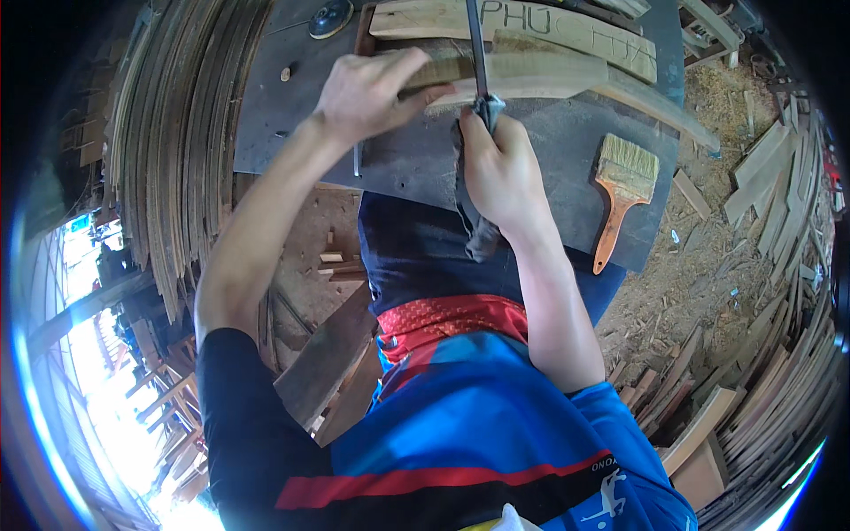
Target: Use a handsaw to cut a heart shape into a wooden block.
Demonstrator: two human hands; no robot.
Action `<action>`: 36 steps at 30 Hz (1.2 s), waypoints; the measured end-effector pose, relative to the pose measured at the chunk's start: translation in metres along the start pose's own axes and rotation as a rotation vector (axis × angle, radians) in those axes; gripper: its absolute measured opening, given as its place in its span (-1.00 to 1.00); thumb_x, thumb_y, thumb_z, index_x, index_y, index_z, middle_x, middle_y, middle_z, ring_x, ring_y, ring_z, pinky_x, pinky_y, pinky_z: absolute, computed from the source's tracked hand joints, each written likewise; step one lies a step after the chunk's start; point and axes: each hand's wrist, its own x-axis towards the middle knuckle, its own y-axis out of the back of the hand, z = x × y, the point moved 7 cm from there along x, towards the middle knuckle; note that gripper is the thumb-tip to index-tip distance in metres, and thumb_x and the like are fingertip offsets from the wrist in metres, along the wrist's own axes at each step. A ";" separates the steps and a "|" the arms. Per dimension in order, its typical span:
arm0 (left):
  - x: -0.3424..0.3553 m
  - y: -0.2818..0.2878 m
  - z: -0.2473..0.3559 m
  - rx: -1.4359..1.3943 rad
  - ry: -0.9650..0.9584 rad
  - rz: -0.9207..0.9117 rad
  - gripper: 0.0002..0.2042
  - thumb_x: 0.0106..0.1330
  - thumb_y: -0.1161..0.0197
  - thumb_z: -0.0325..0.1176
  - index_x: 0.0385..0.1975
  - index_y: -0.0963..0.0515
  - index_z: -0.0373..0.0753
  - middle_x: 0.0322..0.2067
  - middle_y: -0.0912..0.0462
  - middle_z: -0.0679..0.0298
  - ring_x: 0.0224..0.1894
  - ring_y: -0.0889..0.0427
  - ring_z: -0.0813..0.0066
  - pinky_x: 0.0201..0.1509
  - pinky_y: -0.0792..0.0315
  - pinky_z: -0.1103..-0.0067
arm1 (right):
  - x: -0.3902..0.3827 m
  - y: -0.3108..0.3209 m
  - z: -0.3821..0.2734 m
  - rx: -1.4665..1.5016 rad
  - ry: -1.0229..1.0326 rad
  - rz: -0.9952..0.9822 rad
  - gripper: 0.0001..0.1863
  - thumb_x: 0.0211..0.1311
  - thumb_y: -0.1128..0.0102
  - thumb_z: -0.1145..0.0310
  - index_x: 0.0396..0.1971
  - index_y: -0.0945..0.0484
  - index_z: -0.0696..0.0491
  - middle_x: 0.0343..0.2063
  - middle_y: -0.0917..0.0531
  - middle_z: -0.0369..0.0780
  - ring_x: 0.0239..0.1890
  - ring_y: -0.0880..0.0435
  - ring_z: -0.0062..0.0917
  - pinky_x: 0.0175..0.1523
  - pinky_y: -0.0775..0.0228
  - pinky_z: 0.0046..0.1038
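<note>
My left hand [367,93] is closed on the left end of a curved, pale wooden piece [540,78], its thumb along the near edge and its fingers over the top. In my right hand [505,168] is the handle of a long, narrow, dark metal file [477,53], pointing away from me across the wooden piece. A dark cloth [478,237] is bunched around that handle and hangs below my fist. Whether the file touches the wood, I cannot tell.
The dark work table [407,159] carries a wide paintbrush [627,177] with an orange handle at right. Behind the wooden piece lies a handwritten-on board [425,19]; a round dark disc [330,18] sits far left. Stacked wood strips [168,133] stand left; shavings cover the ground [699,265] at right.
</note>
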 end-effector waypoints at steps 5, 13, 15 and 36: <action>-0.006 0.003 0.011 0.026 -0.038 -0.042 -0.62 0.17 -0.40 -0.02 -0.44 -0.43 -0.18 -0.65 -0.56 0.28 -0.62 -0.63 0.34 -0.59 -0.50 0.50 | -0.022 -0.002 0.003 -0.005 -0.089 -0.056 -0.71 0.28 0.00 0.41 -0.58 -0.37 0.29 -0.66 -0.43 0.16 -0.58 -0.52 -0.03 -0.40 -0.30 -0.14; 0.000 0.002 -0.009 0.008 0.161 -0.118 -0.66 0.24 -0.34 -0.04 -0.39 -0.48 -0.21 -0.56 -0.65 0.20 -0.54 -0.67 0.17 -0.53 -0.55 0.41 | 0.008 -0.005 -0.012 -0.180 0.156 -0.017 -0.72 0.26 -0.01 0.39 -0.54 -0.45 0.31 -0.53 -0.53 0.25 -0.27 -0.55 0.19 -0.25 -0.38 -0.01; 0.003 0.004 -0.002 0.000 0.094 -0.100 -0.68 0.25 -0.32 -0.03 -0.36 -0.50 -0.18 -0.58 -0.65 0.19 -0.53 -0.67 0.13 -0.52 -0.54 0.37 | -0.005 0.002 -0.009 -0.141 -0.015 -0.012 -0.71 0.26 -0.02 0.38 -0.54 -0.45 0.31 -0.52 -0.54 0.25 -0.24 -0.56 0.18 -0.23 -0.40 -0.02; -0.007 -0.004 -0.001 -0.119 0.261 -0.197 -0.64 0.26 -0.33 -0.05 -0.35 -0.43 -0.23 -0.56 -0.62 0.06 -0.47 -0.65 0.00 -0.47 -0.53 0.26 | -0.004 0.002 0.009 -0.144 0.047 0.011 -0.58 0.42 0.00 0.19 -0.54 -0.48 0.23 -0.75 -0.41 -0.18 -0.61 -0.40 -0.56 -0.40 -0.29 -0.37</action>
